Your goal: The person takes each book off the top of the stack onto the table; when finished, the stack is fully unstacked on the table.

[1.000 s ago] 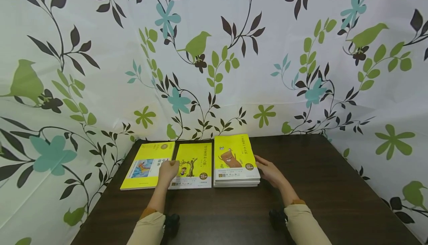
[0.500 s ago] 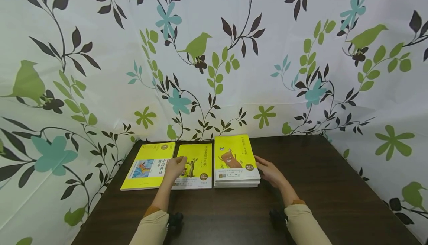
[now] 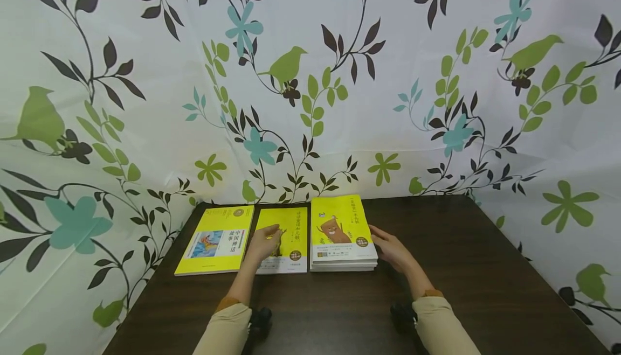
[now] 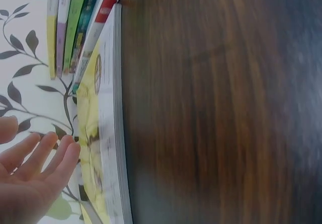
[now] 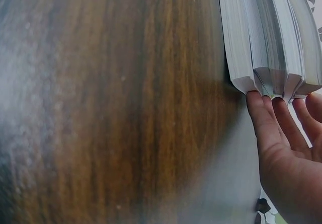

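Stack of yellow-and-white rectangular paper books [image 3: 341,232] lies on the dark-brown wooden table [image 3: 451,274]. At the stack's three o'clock side, right hand [image 3: 392,248], fingers extended, touches it without gripping. At nine o'clock, left hand [image 3: 263,243], fingers loosely extended, holds nothing over a yellow-and-white rectangular paper book [image 3: 292,239]. Farther toward nine lies a yellow paper book with a blue picture [image 3: 211,243].

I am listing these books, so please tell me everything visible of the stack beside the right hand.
The stack of books lies flat on the dark wood-grain table, near its back edge. The top book looks like a closed paperback: yellow cover with Chinese lettering and a smiling brown figure, white band at the bottom. Pale page edges show on the near side; their number is hard to tell. Fingertips of the right hand touch the right side.
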A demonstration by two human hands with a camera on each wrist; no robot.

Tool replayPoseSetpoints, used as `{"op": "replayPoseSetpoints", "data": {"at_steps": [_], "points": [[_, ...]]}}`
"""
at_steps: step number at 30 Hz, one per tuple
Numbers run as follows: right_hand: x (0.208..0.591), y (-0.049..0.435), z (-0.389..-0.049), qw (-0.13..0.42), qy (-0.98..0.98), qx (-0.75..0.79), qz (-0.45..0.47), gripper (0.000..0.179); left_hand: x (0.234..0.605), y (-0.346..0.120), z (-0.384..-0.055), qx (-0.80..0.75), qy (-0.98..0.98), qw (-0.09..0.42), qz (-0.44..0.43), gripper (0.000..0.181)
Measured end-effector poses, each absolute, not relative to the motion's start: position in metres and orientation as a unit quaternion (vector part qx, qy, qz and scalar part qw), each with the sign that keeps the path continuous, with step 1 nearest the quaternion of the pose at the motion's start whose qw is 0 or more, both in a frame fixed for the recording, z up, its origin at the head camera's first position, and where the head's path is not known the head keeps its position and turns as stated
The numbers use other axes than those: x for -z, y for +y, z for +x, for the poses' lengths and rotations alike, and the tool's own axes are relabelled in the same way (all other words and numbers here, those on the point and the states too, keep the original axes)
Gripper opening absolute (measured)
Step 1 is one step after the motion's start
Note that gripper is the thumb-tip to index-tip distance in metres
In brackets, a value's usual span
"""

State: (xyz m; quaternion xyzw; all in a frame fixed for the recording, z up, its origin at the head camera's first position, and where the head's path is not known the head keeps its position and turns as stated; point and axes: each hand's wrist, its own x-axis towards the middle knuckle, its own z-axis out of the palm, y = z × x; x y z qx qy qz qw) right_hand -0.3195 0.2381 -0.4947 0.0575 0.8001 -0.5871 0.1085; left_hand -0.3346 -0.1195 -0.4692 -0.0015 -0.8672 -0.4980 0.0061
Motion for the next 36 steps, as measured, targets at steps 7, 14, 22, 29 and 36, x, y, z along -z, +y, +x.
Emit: {"op": "replayPoseSetpoints", "data": {"at_steps": [7, 14, 22, 29, 36], "points": [[0.495, 0.237, -0.320, 0.106, 0.797, 0.592, 0.058, 0.057, 0.470, -0.102, -0.334, 0.531, -0.847, -0.012, -0.020, 0.043], [0.494, 0.237, -0.319, 0.107, 0.795, 0.594, 0.058, 0.057, 0.476, -0.088, -0.336, 0.548, -0.835, -0.027, -0.037, 0.043], [0.493, 0.238, -0.320, 0.111, 0.792, 0.598, 0.057, 0.056, 0.479, -0.078, -0.337, 0.522, -0.852, -0.027, -0.041, 0.043], [0.494, 0.237, -0.320, 0.108, 0.785, 0.608, 0.045, 0.055, 0.481, -0.074, -0.338, 0.523, -0.850, -0.038, -0.045, 0.044], [0.494, 0.238, -0.320, 0.105, 0.785, 0.609, 0.046, 0.055, 0.479, -0.069, -0.339, 0.524, -0.849, -0.049, -0.041, 0.044]]}}
